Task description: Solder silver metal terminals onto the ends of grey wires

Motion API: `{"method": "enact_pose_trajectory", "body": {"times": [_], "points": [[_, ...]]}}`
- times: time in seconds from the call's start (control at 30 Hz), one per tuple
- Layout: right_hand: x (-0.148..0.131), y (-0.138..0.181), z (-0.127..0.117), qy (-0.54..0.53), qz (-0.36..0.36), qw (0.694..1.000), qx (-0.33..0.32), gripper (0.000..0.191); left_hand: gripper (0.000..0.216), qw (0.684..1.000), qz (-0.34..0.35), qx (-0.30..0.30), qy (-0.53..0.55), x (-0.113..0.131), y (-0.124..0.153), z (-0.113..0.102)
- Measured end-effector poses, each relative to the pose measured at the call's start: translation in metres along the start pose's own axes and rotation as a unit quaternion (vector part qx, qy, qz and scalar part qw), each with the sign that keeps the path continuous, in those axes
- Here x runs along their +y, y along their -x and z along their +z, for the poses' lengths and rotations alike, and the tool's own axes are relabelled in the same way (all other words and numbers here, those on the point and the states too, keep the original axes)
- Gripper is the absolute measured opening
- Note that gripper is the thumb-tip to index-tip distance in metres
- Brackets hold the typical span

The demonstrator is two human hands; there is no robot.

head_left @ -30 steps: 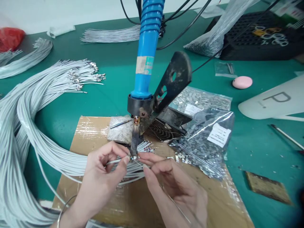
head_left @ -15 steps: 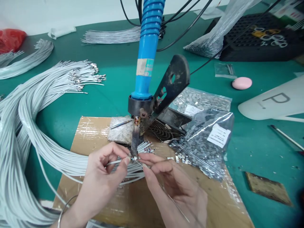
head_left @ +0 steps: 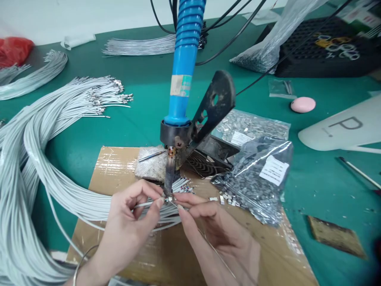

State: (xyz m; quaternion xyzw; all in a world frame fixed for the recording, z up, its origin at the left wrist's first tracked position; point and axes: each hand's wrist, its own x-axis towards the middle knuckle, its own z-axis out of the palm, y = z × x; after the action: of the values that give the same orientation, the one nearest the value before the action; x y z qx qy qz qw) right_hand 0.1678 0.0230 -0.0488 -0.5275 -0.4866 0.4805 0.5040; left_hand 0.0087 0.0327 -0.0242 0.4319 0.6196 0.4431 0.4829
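My left hand [head_left: 132, 224] pinches a white cable [head_left: 143, 204] between thumb and fingertips. At that cable's end, a small shiny metal piece [head_left: 169, 199] lies right under the tip [head_left: 169, 180] of a blue-handled soldering iron [head_left: 177, 99], which hangs tip-down in a black holder [head_left: 216, 103]. From the right, my right hand [head_left: 222, 234] grips a thin solder wire [head_left: 219, 257]; its far end reaches the iron's tip. Fingers partly hide the contact spot. Behind my hands, more white cables [head_left: 86, 198] run across a cardboard sheet [head_left: 119, 167].
Behind the iron sits a pale block [head_left: 151, 169] with a metal rod on it, and a black fan [head_left: 205, 163]. Bags of small metal parts [head_left: 253, 178] stand right, loose pieces [head_left: 229, 198] beside them. A thick cable bundle [head_left: 59, 107] fills the left. A brown sponge [head_left: 336, 236] lies far right.
Almost nothing differs. The iron and its holder have shifted very slightly left; both hands keep their grip at the tip.
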Motion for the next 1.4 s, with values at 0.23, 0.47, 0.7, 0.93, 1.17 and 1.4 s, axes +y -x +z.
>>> {"method": "enact_pose_trajectory", "body": {"times": [0.23, 0.47, 0.7, 0.93, 1.17, 1.4], "points": [[0.0023, -0.0001, 0.0009, 0.033, -0.024, 0.999, 0.015, 0.016, 0.016, 1.000, 0.013, 0.006, -0.002, -0.0023, 0.0006, -0.0004], [0.0015, 0.0024, 0.0056, 0.016, -0.031, 0.999, 0.035, 0.015, 0.017, 1.000, 0.014, 0.003, -0.015, -0.0029, 0.0001, -0.0024], [-0.0018, 0.0028, 0.0074, 0.006, -0.028, 0.999, 0.031, 0.016, 0.017, 1.000, 0.013, -0.016, -0.015, -0.0032, 0.0006, -0.0055], [0.0026, 0.0014, 0.0048, 0.035, -0.046, 0.998, 0.016, 0.016, 0.016, 1.000, -0.001, -0.024, -0.004, -0.0038, -0.0018, -0.0054], [0.0009, 0.0017, 0.0061, 0.025, -0.037, 0.999, 0.020, 0.014, 0.017, 1.000, 0.007, -0.019, -0.010, -0.0021, -0.0020, -0.0049], [-0.0052, 0.0030, 0.0084, 0.025, -0.017, 0.999, 0.041, 0.017, 0.016, 1.000, 0.014, -0.008, -0.018, -0.0008, -0.0001, -0.0040]]}}
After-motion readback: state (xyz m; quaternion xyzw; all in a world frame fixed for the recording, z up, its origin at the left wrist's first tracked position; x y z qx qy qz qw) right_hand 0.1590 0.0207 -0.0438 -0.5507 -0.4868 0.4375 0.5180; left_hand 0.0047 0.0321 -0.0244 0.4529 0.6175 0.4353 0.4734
